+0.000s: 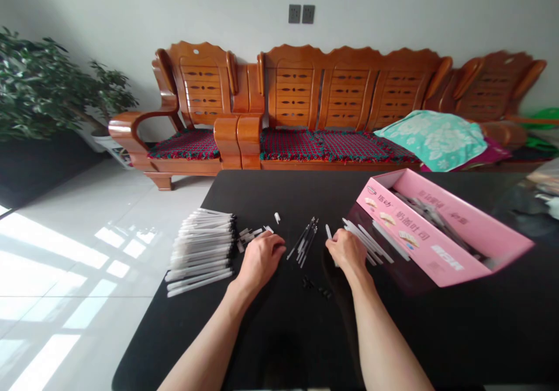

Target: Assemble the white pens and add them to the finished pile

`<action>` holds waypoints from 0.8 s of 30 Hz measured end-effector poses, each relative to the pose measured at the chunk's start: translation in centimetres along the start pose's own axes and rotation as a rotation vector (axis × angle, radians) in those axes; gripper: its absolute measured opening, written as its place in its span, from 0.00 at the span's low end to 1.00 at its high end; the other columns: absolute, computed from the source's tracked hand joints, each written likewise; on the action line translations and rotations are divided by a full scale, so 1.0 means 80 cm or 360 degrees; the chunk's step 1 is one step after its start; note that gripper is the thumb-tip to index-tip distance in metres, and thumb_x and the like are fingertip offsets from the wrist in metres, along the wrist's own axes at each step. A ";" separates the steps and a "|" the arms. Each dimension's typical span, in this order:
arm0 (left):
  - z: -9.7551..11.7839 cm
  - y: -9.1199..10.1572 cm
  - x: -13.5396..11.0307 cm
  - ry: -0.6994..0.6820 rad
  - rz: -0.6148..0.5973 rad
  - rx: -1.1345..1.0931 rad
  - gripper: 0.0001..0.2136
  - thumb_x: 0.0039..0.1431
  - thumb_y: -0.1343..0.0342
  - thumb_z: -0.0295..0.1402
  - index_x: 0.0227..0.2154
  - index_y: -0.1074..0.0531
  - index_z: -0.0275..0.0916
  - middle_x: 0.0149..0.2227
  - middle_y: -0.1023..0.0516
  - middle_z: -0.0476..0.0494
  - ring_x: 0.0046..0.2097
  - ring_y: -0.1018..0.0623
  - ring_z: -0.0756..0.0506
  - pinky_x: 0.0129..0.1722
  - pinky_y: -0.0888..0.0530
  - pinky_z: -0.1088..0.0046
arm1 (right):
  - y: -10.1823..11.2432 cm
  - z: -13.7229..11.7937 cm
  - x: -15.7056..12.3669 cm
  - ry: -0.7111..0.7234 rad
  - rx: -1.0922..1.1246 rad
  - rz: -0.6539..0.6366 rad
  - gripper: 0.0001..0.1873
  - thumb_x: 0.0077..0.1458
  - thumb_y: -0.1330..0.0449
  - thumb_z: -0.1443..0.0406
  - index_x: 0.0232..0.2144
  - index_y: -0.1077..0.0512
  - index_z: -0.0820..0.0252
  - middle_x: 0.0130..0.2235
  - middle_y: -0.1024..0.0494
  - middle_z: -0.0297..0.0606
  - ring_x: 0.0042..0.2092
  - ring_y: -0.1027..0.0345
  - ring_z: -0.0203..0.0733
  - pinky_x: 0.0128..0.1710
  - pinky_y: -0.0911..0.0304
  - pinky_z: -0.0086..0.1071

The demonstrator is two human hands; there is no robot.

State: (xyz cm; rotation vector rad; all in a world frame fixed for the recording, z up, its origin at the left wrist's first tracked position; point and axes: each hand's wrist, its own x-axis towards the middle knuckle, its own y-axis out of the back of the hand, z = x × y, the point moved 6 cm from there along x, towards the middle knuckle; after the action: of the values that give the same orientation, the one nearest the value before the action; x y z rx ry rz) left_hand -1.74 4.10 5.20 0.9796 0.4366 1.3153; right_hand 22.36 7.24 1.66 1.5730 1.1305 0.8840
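Clamping fingers of right hand [349,251] on tube [328,231]; holding left hand [261,257] near caps [247,236], likely grouped for reach; can't tell left fingers' state.

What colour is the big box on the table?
The box is pink; it shows best in the head view.

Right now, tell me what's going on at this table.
A person's right hand seems to have a white tube in its grip, beside more loose tubes. The left hand is by some small white pieces; I can't tell whether it holds one. Thin dark sticks lie between the hands on the black table, with a row of white pens to the left and a pink box to the right.
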 end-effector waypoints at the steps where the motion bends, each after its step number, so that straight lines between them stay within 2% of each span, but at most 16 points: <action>1: 0.003 -0.013 0.005 0.0014 -0.0055 0.0032 0.04 0.58 0.42 0.31 0.34 0.23 0.40 0.34 0.23 0.46 0.35 0.24 0.47 0.36 0.31 0.73 | 0.001 0.002 0.001 -0.0026 0.0018 0.0026 0.10 0.50 0.43 0.62 0.27 0.24 0.59 0.32 0.19 0.49 0.37 0.25 0.53 0.30 0.40 0.36; 3: 0.004 -0.032 0.011 0.0059 -0.0146 0.0114 0.04 0.55 0.40 0.33 0.33 0.24 0.39 0.34 0.23 0.46 0.35 0.24 0.47 0.35 0.32 0.73 | 0.002 0.004 0.002 -0.0060 0.0194 0.0095 0.09 0.48 0.42 0.62 0.26 0.24 0.60 0.30 0.19 0.48 0.35 0.25 0.52 0.30 0.40 0.35; 6: 0.000 -0.047 0.009 0.0124 -0.0234 0.0227 0.03 0.56 0.41 0.32 0.31 0.26 0.39 0.34 0.23 0.45 0.35 0.24 0.46 0.35 0.33 0.73 | -0.002 0.005 0.002 -0.0087 0.0865 0.0135 0.08 0.46 0.42 0.62 0.23 0.27 0.60 0.22 0.23 0.40 0.25 0.29 0.43 0.23 0.41 0.30; 9: -0.004 -0.047 0.006 0.0190 -0.0236 0.0301 0.05 0.58 0.46 0.30 0.31 0.27 0.38 0.34 0.23 0.43 0.35 0.23 0.45 0.33 0.34 0.73 | -0.011 0.008 0.003 -0.0171 0.1556 0.0134 0.09 0.46 0.43 0.60 0.21 0.30 0.60 0.14 0.30 0.31 0.15 0.41 0.34 0.14 0.48 0.26; 13: -0.015 -0.034 0.005 0.0293 -0.0089 0.0276 0.06 0.59 0.48 0.30 0.30 0.26 0.37 0.34 0.22 0.41 0.35 0.22 0.45 0.33 0.33 0.72 | -0.016 0.014 0.007 -0.0224 0.1961 0.0224 0.08 0.43 0.39 0.62 0.20 0.32 0.60 0.15 0.27 0.31 0.13 0.42 0.31 0.11 0.50 0.23; 16: -0.024 -0.027 0.005 0.0356 0.0033 0.0084 0.07 0.59 0.47 0.31 0.29 0.26 0.37 0.29 0.22 0.42 0.32 0.23 0.46 0.33 0.32 0.72 | -0.021 0.014 0.010 -0.0272 0.2300 0.0173 0.09 0.42 0.37 0.62 0.22 0.32 0.62 0.19 0.23 0.36 0.13 0.40 0.30 0.09 0.54 0.21; 18: -0.027 -0.028 0.005 0.0370 0.0045 -0.0189 0.07 0.59 0.47 0.32 0.30 0.25 0.37 0.25 0.23 0.45 0.28 0.24 0.47 0.31 0.32 0.73 | -0.023 0.011 0.011 -0.0253 0.2516 0.0113 0.11 0.41 0.34 0.62 0.24 0.31 0.62 0.22 0.21 0.39 0.15 0.36 0.32 0.09 0.54 0.20; 21: -0.026 -0.038 0.004 0.0410 -0.0012 -0.0699 0.09 0.59 0.48 0.32 0.37 0.25 0.38 0.26 0.23 0.48 0.26 0.24 0.49 0.27 0.29 0.76 | -0.024 0.007 0.012 -0.0194 0.2743 0.0026 0.15 0.37 0.31 0.64 0.30 0.28 0.65 0.24 0.19 0.40 0.18 0.31 0.35 0.11 0.46 0.21; 24: -0.019 -0.045 0.002 0.0404 -0.0071 -0.0937 0.11 0.58 0.48 0.31 0.41 0.24 0.38 0.28 0.22 0.48 0.28 0.22 0.49 0.28 0.26 0.76 | -0.024 0.010 0.014 -0.0178 0.2891 0.0005 0.18 0.36 0.29 0.66 0.33 0.26 0.66 0.26 0.18 0.41 0.20 0.28 0.36 0.14 0.38 0.23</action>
State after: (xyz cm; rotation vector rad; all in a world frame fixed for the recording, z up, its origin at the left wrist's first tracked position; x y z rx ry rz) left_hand -0.65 4.98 1.52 0.3134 0.2345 1.4193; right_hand 22.93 8.30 -0.39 2.8594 1.9615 -0.6235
